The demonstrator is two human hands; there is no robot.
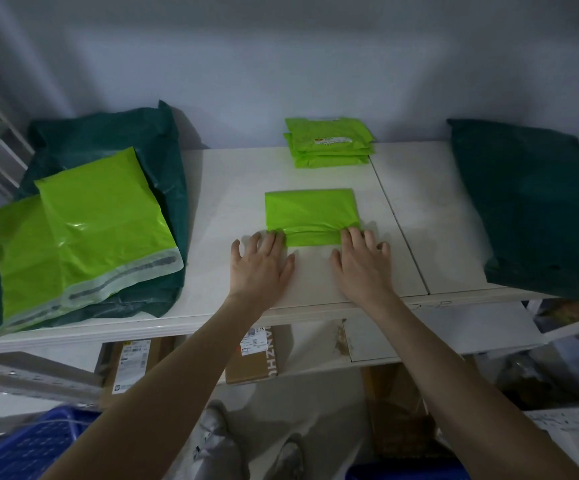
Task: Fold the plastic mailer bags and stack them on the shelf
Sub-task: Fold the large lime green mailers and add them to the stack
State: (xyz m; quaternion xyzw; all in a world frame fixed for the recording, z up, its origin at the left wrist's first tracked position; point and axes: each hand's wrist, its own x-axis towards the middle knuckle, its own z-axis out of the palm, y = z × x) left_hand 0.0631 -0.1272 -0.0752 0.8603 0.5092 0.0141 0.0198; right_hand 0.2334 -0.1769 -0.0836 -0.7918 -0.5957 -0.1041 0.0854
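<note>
Mailer bag (310,216), folded, lies between both hands' fingertips at its near edge

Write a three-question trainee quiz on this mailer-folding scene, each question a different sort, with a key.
1. True or false: the folded stack lies behind the mailer being folded.
2. Which hands touch that mailer? A left hand only; B right hand only; C both.
3. Fill in: the unfolded light green mailers lie on a dark ____ bag.

Key: 1 true; 2 C; 3 green.
</note>
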